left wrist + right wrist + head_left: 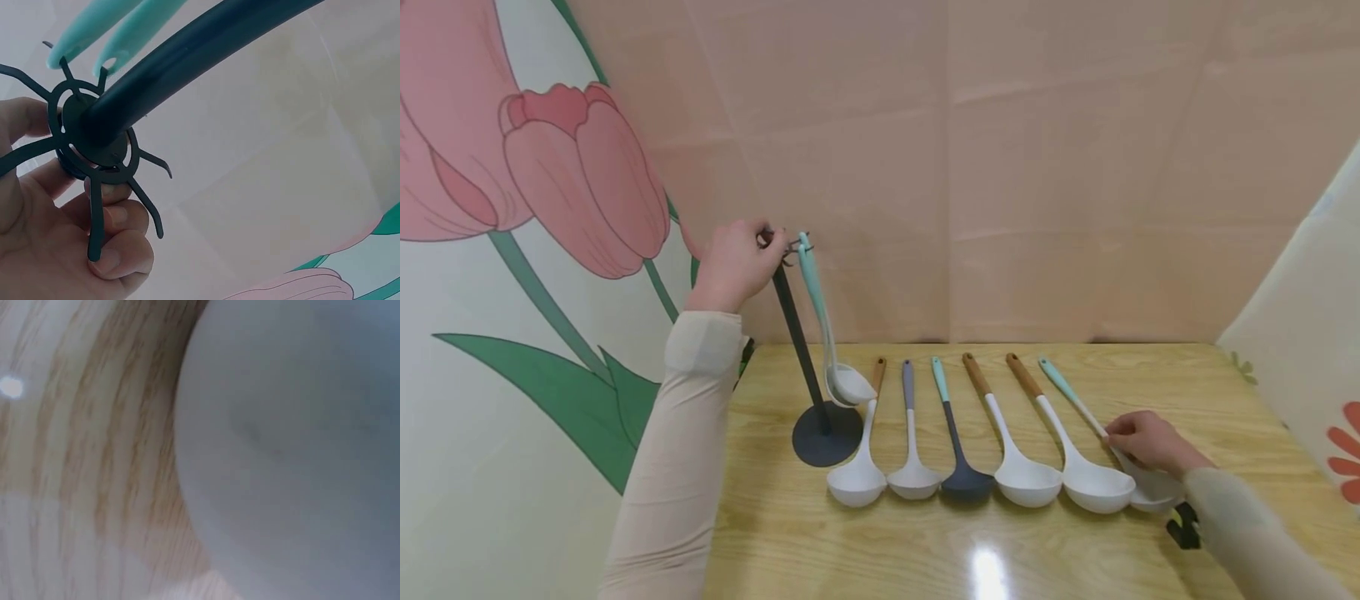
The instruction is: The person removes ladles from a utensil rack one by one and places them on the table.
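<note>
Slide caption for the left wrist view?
Left hand grips the top of a black, round-poled rack, two turquoise ladle handles hanging on its curved hooks.

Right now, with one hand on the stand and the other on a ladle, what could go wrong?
Two turquoise-handled ladles hang on one side of the black stand, so it might tip that way if the left hand lets go. The right hand grips the end ladle, which lies right beside a brown-handled neighbour; lifting it could knock that one askew.
</note>
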The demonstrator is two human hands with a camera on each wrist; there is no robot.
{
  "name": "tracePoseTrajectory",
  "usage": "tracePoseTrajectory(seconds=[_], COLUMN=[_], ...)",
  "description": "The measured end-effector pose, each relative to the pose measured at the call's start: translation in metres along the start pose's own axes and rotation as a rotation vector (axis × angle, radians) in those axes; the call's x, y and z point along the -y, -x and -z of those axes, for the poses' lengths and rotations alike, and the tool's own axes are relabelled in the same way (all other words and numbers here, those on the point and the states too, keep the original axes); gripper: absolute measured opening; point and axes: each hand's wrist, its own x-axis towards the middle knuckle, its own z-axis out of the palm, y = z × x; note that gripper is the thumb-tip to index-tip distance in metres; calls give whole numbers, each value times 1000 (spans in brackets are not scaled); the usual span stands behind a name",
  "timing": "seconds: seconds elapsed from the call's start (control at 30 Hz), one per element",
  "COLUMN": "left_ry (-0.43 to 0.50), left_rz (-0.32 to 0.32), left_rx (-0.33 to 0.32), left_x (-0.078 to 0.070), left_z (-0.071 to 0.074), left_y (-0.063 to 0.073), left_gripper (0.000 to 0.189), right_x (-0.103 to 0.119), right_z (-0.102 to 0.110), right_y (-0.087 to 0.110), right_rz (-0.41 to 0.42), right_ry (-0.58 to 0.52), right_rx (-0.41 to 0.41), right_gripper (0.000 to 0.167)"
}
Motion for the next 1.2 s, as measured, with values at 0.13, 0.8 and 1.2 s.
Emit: tracePoseTrajectory(seconds=[0.13, 0.8, 1.2], left_ry=[-3, -5, 1], left_rz=[-9, -25, -21], left_rx=[2, -18, -12], left_x=[1, 2, 0], left_z=[-1, -2, -2], left_y=[-2, 0, 1], left_gripper=[39, 34, 35], right_x=[2, 43, 20], right_z=[-1, -7, -7], right_y=[-1, 5, 4], right_rz=[15, 25, -68], right_ry=[59, 150, 147], right_rx=[-29, -122, -97], right_gripper=[28, 42, 36])
